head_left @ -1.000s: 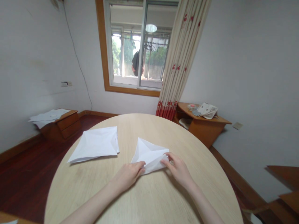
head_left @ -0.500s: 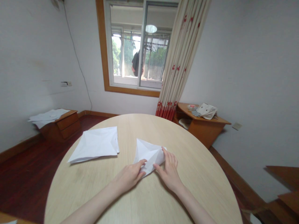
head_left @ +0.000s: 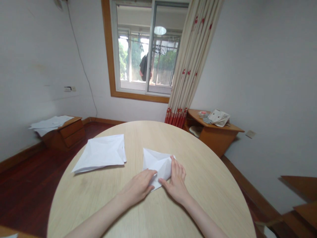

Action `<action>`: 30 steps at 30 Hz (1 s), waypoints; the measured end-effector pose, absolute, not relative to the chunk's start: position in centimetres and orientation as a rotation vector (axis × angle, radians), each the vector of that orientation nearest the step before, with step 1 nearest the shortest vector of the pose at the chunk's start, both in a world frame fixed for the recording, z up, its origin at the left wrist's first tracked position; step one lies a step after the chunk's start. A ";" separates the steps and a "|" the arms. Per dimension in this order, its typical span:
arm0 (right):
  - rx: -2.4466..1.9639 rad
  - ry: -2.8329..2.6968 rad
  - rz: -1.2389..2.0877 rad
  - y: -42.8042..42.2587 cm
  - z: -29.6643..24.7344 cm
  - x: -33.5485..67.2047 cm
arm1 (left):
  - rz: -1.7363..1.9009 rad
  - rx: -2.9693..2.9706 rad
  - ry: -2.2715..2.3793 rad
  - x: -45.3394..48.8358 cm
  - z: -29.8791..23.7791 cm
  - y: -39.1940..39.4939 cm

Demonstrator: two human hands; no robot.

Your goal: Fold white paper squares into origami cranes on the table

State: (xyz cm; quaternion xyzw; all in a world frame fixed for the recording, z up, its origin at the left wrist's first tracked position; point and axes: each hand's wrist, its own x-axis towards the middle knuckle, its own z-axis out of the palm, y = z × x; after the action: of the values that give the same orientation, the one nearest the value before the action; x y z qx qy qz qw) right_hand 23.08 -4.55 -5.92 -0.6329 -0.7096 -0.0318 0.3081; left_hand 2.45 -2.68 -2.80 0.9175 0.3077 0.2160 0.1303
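Observation:
A white sheet of paper [head_left: 158, 162] with creases across it lies on the round table, its right side and near edge turned up. My left hand [head_left: 140, 183] grips the near left edge, the thumb low and the fingers over the paper. On the other side, my right hand [head_left: 175, 180] holds the raised right edge, fingers along its outside and the thumb pressing near the front. Part of the near edge is hidden under both hands.
A stack of creased white paper [head_left: 102, 153] lies on the left of the round table [head_left: 148, 218]. Beyond the table stand a small drawer cabinet [head_left: 73, 132] at left and a corner cabinet [head_left: 213, 142] with a cloth bag [head_left: 219, 118] at right. A curtain [head_left: 188, 72] hangs by the window.
Both hands have shifted slightly, the right one a little to the left. The paper's right side is folded further inward, and the right thumb is closer to the left hand.

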 end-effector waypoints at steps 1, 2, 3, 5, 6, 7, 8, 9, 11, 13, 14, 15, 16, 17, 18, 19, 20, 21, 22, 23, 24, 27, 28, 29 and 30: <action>-1.669 -1.879 -0.091 -4.5 -6.0 23.1 | 0.650 2.724 0.887 2.5 -2.7 -2.6; -1.665 -1.882 -0.099 -4.5 -6.0 23.1 | 0.665 2.778 0.894 2.5 -2.5 -2.6; -1.663 -1.885 -0.107 -4.5 -6.1 23.1 | 0.668 2.823 0.906 2.5 -2.4 -2.6; -1.661 -1.890 -0.119 -4.5 -6.1 23.0 | 0.657 2.876 0.932 2.5 -2.1 -2.6; -1.663 -1.892 -0.122 -4.5 -6.1 23.0 | 0.650 2.890 0.935 2.5 -2.0 -2.6; -1.667 -1.894 -0.123 -4.4 -6.1 23.0 | 0.642 2.898 0.926 2.4 -2.0 -2.6; -1.671 -1.895 -0.121 -4.4 -6.1 23.0 | 0.634 2.903 0.910 2.4 -2.0 -2.6; -1.676 -1.896 -0.119 -4.4 -6.0 23.0 | 0.626 2.904 0.891 2.3 -2.0 -2.6; -1.683 -1.899 -0.117 -4.5 -5.9 23.0 | 0.605 2.904 0.868 2.3 -2.1 -2.6; -1.688 -1.904 -0.123 -4.5 -5.9 23.0 | 0.585 2.898 0.869 2.3 -2.2 -2.7; -1.690 -1.905 -0.128 -4.5 -5.9 22.9 | 0.576 2.894 0.872 2.3 -2.2 -2.7; -1.692 -1.905 -0.134 -4.5 -5.9 22.9 | 0.566 2.891 0.872 2.3 -2.2 -2.8; -1.694 -1.903 -0.139 -4.5 -5.9 22.9 | 0.561 2.888 0.871 2.4 -2.2 -2.8; -1.695 -1.899 -0.143 -4.5 -6.0 22.9 | 0.558 2.887 0.868 2.4 -2.2 -2.8; -1.696 -1.895 -0.147 -4.4 -6.0 22.9 | 0.558 2.888 0.862 2.4 -2.2 -2.8; -1.694 -1.893 -0.150 -4.4 -6.1 22.9 | 0.561 2.890 0.859 2.4 -2.2 -2.8; -1.693 -1.890 -0.153 -4.3 -6.2 22.9 | 0.563 2.891 0.855 2.4 -2.2 -2.9; -1.692 -1.885 -0.155 -4.3 -6.2 22.9 | 0.564 2.893 0.853 2.4 -2.1 -2.9; -1.692 -1.881 -0.157 -4.3 -6.3 22.9 | 0.563 2.894 0.852 2.5 -2.1 -2.9; -1.692 -1.876 -0.156 -4.2 -6.4 22.9 | 0.561 2.896 0.849 2.5 -2.0 -3.0; -1.695 -1.872 -0.153 -4.2 -6.4 23.0 | 0.559 2.897 0.849 2.5 -1.9 -3.0; -1.704 -1.875 -0.134 -4.2 -6.4 22.9 | 0.550 2.904 0.850 2.6 -1.8 -3.2; -1.708 -1.882 -0.126 -4.3 -6.4 22.8 | 0.542 2.909 0.850 2.6 -1.7 -3.2; -1.713 -1.890 -0.118 -4.3 -6.3 22.8 | 0.533 2.916 0.850 2.6 -1.7 -3.3; -1.720 -1.899 -0.110 -4.4 -6.3 22.7 | 0.521 2.925 0.850 2.7 -1.7 -3.3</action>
State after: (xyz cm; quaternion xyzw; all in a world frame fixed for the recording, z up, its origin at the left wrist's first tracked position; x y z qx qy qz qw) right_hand 22.69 -4.36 -6.28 -0.6430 -0.7098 -0.0409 0.2846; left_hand 2.66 -3.32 -1.67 0.9462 0.2749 0.1686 0.0256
